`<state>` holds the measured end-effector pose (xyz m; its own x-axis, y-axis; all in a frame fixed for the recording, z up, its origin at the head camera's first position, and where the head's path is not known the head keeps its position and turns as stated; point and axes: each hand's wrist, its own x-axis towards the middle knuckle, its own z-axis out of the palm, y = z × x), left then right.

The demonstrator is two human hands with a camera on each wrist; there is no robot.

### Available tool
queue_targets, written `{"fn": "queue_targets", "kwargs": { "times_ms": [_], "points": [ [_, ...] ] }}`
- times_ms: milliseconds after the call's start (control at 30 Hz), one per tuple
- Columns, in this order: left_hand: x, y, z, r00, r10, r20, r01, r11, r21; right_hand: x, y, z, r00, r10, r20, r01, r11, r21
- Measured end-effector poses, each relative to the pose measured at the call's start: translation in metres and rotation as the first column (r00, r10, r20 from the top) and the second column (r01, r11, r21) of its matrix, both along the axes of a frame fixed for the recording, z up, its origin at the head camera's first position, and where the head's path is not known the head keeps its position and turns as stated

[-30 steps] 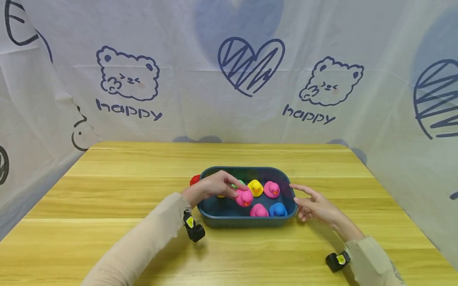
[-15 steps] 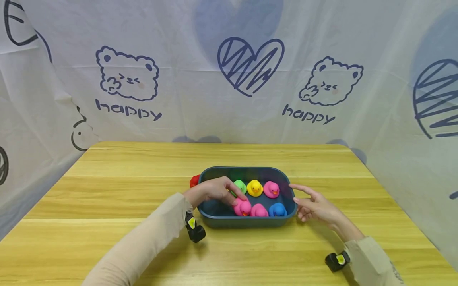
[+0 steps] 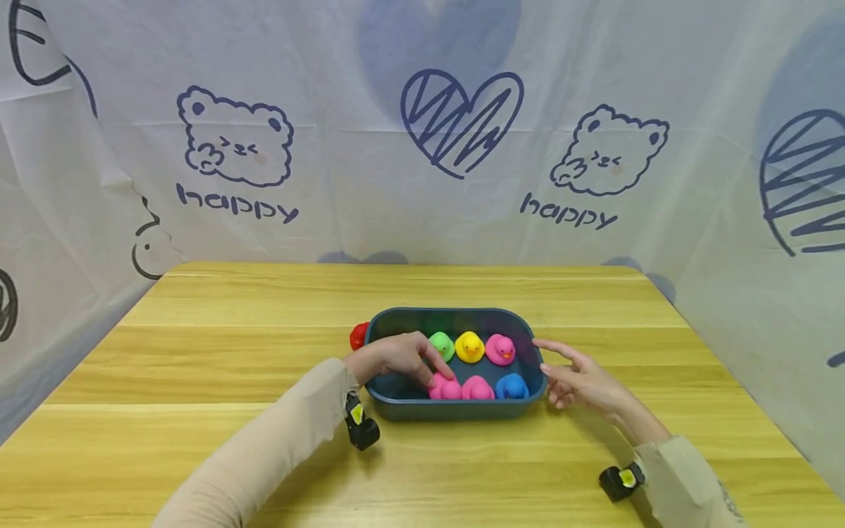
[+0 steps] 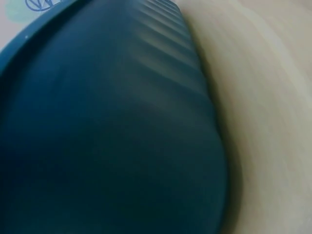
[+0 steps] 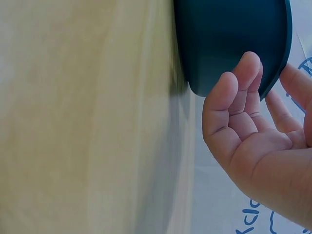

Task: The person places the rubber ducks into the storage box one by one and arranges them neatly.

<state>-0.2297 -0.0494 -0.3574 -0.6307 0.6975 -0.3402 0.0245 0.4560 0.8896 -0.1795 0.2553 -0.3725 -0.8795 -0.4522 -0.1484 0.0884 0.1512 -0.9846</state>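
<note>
A dark blue-green oblong bin (image 3: pixel 439 411) holds several rubber ducks. My left hand (image 3: pixel 399 356) reaches over its left end and pinches a pink duck (image 3: pixel 445 389) low at the front wall. Beside that one sit another pink duck (image 3: pixel 477 389) and a blue duck (image 3: pixel 512 387). Behind them a green duck (image 3: pixel 441 347), a yellow duck (image 3: pixel 470 347) and a third pink duck (image 3: pixel 500 350) form a row. My right hand (image 3: pixel 584 378) touches the bin's right end with loosely spread fingers. In the left wrist view only the bin's outer wall (image 4: pixel 112 122) fills the frame; the hand is hidden.
A red object (image 3: pixel 359 336) shows just outside the bin's left end, partly hidden. The bin stands on a wooden table (image 3: pixel 264 293). A printed white cloth (image 3: pixel 363 183) hangs behind the table and along its sides.
My left hand has lowered the pink duck into the bin, down to the front row beside the other pink duck. The right hand has stayed at the bin's right end.
</note>
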Motion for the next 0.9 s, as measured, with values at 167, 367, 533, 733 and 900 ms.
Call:
{"fn": "queue_targets", "kwargs": {
  "times_ms": [167, 367, 533, 733, 900],
  "points": [
    [0.0001, 0.0019, -0.0001, 1.0, 0.023, 0.001, -0.023, 1.0, -0.012, -0.0003, 0.0003, -0.0007, 1.0, -0.01, 0.005, 0.01, 1.0, 0.009],
    [0.0025, 0.0049, -0.0002, 0.999, 0.022, -0.045, -0.024, 0.999, -0.043, -0.0002, 0.0003, -0.0009, 1.0, 0.002, -0.005, -0.002, 1.0, 0.004],
    [0.0041, 0.0056, 0.0002, 0.998, 0.009, -0.059, -0.012, 0.998, -0.062, 0.0003, -0.0001, -0.0002, 1.0, 0.002, -0.006, -0.002, 1.0, 0.007],
    [0.0036, 0.0051, 0.0002, 0.998, 0.011, -0.057, -0.017, 0.995, -0.097, -0.0005, 0.0002, -0.0012, 1.0, -0.001, -0.007, 0.001, 1.0, 0.015],
    [0.0031, 0.0032, 0.0027, 0.996, 0.015, -0.084, -0.025, 0.992, -0.12, -0.0017, 0.0009, -0.003, 1.0, -0.001, -0.003, 0.001, 1.0, 0.01]
  ]
}}
